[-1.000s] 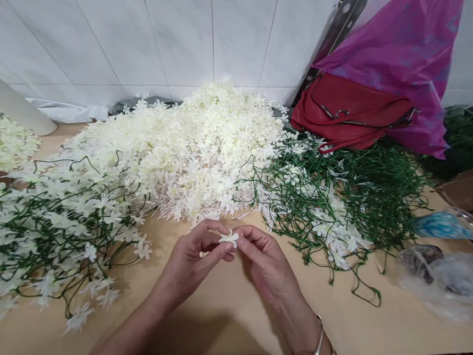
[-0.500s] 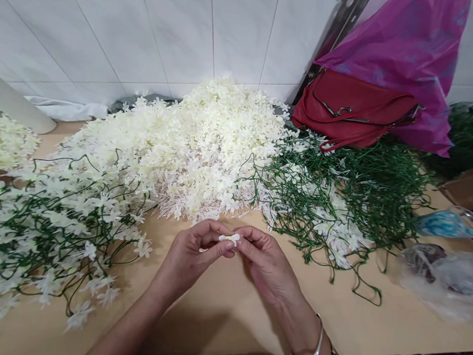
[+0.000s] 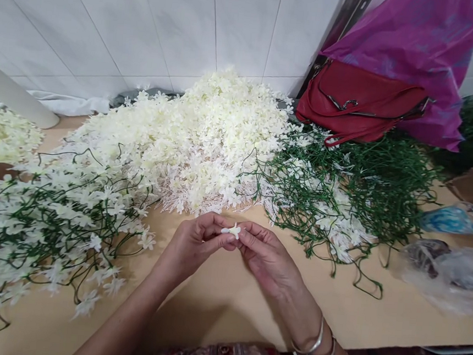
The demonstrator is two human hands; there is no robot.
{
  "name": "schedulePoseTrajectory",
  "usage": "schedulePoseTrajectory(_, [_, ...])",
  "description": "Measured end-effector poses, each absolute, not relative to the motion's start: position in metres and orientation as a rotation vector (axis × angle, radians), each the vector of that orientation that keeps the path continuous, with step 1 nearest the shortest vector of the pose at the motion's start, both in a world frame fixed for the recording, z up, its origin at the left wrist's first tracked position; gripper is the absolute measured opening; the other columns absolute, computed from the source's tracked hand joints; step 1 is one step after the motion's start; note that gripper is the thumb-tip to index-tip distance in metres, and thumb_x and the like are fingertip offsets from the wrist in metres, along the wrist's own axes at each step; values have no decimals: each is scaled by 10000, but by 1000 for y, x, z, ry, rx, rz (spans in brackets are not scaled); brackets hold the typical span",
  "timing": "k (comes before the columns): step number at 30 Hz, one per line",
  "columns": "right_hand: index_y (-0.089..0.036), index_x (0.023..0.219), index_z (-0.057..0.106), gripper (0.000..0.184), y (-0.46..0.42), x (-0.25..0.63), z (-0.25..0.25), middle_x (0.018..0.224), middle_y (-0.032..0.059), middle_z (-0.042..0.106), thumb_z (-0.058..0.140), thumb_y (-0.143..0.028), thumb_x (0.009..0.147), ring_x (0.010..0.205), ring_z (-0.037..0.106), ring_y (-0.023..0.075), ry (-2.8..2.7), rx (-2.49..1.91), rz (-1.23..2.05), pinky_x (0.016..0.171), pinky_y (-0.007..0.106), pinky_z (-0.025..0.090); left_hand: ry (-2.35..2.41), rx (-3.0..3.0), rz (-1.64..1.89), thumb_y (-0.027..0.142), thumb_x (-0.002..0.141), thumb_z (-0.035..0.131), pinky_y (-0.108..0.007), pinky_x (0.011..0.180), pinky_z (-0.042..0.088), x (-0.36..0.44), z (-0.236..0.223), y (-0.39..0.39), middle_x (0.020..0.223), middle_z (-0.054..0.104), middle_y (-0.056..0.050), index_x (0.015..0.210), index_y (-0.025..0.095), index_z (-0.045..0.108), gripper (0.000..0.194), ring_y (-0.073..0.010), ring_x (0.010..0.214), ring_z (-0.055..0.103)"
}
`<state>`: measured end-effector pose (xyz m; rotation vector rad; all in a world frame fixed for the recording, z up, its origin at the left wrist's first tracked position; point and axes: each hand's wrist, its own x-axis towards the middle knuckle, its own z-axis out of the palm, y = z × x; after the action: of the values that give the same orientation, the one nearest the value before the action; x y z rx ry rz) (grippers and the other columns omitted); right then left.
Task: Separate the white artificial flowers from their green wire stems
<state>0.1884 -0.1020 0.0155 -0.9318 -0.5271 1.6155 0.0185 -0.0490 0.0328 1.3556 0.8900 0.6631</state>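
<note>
Between my fingertips, over the bare front of the table [image 3: 290, 326], is a small white artificial flower [image 3: 232, 231]. My left hand [image 3: 198, 240] pinches it from the left with thumb and forefinger. From the right, my right hand [image 3: 265, 252] grips it too, with its fingers curled together. Beyond my hands lies a large heap of loose white flowers [image 3: 207, 136] with thin pale stems. To the left are white flowers on green stems [image 3: 62, 223], and to the right a tangle of green stems [image 3: 356, 182] with some white flowers in it. The flower's underside is hidden by my fingers.
A red handbag [image 3: 363, 103] and a purple plastic bag [image 3: 413, 49] stand at the back right against the tiled wall. A clear plastic bag [image 3: 447, 273] and a blue-patterned cup [image 3: 452, 219] lie at the right. A white roll [image 3: 20, 98] leans at the far left.
The small flower has turned between my fingers, and its petals now face differently. My hands stay close together and still hold it. The view has tilted slightly downward.
</note>
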Motion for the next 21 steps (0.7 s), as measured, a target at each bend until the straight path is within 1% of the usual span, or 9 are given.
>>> schedulePoseTrajectory(2, [-197,797,777,276,-102,188,14,770,13,718,938,-406,716,784,614,183,-502,-924,1607,831,335,487,888,1389,678,396,882,809,-286,750,624,19,35,-49,775,817,-30,1128,197,667,347,-196,762,805])
schedulePoseTrajectory(3, [-197,802,780,270,-102,189,14,769,12,715,936,-401,720,784,613,180,-501,-923,1601,827,327,487,880,1397,685,391,887,805,-276,741,621,19,35,-49,761,814,-17,1134,209,653,343,-189,753,804])
schedulePoseTrajectory(6, [-198,806,786,272,-102,189,13,769,11,709,939,-403,714,782,609,177,-508,-938,1586,812,319,491,847,1387,696,401,890,801,-270,737,624,19,36,-48,778,814,-14,1058,215,662,286,-181,749,801])
schedulePoseTrajectory(12, [-195,833,802,297,-102,189,14,802,31,745,935,-431,712,789,622,185,-494,-929,1621,822,339,507,780,1258,740,395,819,871,-291,776,653,21,34,-47,903,824,-57,1001,171,744,315,-173,766,790])
schedulePoseTrajectory(14, [-194,839,806,287,-102,189,15,820,34,757,935,-417,713,783,623,181,-493,-911,1626,838,345,511,775,1233,771,373,829,866,-289,788,658,23,33,-48,917,825,-63,988,161,761,285,-170,777,786])
schedulePoseTrajectory(17, [-197,831,810,271,-101,188,15,816,31,764,937,-404,713,789,635,182,-496,-905,1620,877,357,515,807,1258,802,347,870,833,-276,795,651,24,33,-50,877,821,-59,970,159,778,220,-167,780,782])
schedulePoseTrajectory(21, [-215,803,800,249,-102,186,16,795,24,759,932,-412,726,815,654,201,-535,-953,1558,916,388,519,876,1428,877,311,898,802,-247,755,633,23,34,-52,838,816,-33,950,193,812,129,-160,752,770])
